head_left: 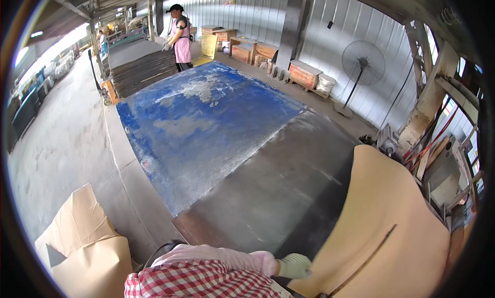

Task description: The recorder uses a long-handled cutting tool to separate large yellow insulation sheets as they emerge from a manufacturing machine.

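My left hand (295,265), in a pale glove with a pink sleeve behind it, reaches across the lower edge. Its fingers are closed at the near left edge of a large tan sheet (392,210), which bends upward on the right. Over this sheet slants a thin dark stick (367,259); its lower end runs down to the picture's edge. Beside the hand lies a dark grey flat surface (258,195), which borders on a worn blue one (180,143). A red checked garment (201,282) covers my forearm and body. My right hand is out of view.
Folded tan sheets (93,246) lie at the lower left. Beyond the blue surface, a person in a pink apron (183,45) stands by a stack of dark sheets (144,68). A pallet jack (105,89), a standing fan (363,63) and wooden boxes (304,75) are around.
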Motion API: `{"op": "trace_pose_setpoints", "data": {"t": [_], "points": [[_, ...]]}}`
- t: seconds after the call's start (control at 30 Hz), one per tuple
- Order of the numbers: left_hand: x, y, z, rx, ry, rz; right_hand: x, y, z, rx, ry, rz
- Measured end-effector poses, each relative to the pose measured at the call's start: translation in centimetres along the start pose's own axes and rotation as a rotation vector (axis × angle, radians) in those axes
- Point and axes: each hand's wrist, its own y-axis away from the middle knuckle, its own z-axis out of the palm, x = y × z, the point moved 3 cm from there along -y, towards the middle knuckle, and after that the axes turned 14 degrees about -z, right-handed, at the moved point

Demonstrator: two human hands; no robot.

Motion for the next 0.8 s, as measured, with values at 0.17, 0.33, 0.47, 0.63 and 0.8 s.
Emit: {"op": "trace_pose_setpoints", "data": {"t": [0.17, 0.33, 0.47, 0.63, 0.8], "points": [[-10.8, -2.1, 6.1, -0.040, 0.238, -0.301, 3.9, 0.6, 1.5, -0.086, -0.075, 0.084], [-12.0, -0.1, 3.4, -0.113, 0.422, -0.440, 1.7, 1.8, 1.5, -0.088, 0.051, 0.027], [-11.8, 0.6, 1.5, -0.089, 0.375, -0.428, 5.4, -0.1, -2.2, 0.008, 0.201, -0.263], [-10.6, 2.4, -1.9, 0.054, 0.482, -0.348, 6.3, 0.3, -2.8, 0.117, -0.150, -0.126], [-10.9, 2.9, -3.7, 0.069, 0.847, -0.246, 4.7, 0.3, -4.2, 0.289, -0.356, -0.098]]}}
